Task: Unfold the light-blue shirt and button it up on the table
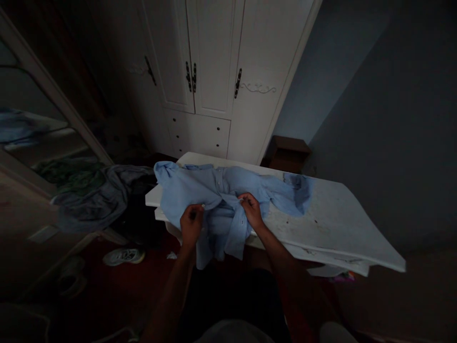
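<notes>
A light blue button-up shirt (189, 186) lies across the white table (332, 214), its lower part hanging over the near edge. Its upper front is closed along the button strip, while lower down the two front edges part. My left hand (192, 220) pinches the left front edge between thumb and fingers. On the other side, my right hand (251, 209) is closed on the right front edge, near the strip. One sleeve stretches to the right and ends in a darker blue, crumpled cuff.
Behind the table stands a white wardrobe (210, 57) with dark handles. A brown box-like stand (291, 150) is by the wall. To the left, grey and green clothes (93, 195) are heaped near a mirror. A white shoe (124, 256) sits on the red floor.
</notes>
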A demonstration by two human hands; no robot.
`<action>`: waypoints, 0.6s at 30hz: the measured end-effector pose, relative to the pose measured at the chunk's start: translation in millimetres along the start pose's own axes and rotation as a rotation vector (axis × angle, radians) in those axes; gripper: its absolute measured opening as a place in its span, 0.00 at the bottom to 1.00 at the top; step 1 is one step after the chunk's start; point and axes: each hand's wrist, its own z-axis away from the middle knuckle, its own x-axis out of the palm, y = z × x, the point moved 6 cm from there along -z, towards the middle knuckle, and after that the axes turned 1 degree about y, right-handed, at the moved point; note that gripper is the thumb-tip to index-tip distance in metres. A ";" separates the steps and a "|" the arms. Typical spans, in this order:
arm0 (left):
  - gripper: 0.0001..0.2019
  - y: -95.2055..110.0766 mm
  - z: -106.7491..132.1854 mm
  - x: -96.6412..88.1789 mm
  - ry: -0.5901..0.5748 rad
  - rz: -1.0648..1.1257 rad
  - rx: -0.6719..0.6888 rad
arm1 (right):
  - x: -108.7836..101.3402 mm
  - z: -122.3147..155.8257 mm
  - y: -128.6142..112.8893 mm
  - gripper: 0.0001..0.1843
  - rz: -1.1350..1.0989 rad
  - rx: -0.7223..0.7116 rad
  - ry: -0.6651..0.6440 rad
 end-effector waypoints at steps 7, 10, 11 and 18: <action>0.18 49.3 -8.5 25.0 -0.130 -0.504 0.458 | 13.5 -1.7 9.2 0.05 0.075 -0.005 -0.170; 0.16 49.2 -18.7 51.5 -0.305 -0.621 0.530 | 16.4 -0.8 7.3 0.10 0.267 -0.073 -0.196; 0.15 44.9 -22.7 58.3 -0.340 -0.645 0.522 | 16.6 0.1 3.3 0.14 0.344 -0.112 -0.192; 0.18 10.6 -39.0 65.5 -0.257 -0.553 0.363 | 46.6 5.0 -47.4 0.26 0.717 -0.467 -0.396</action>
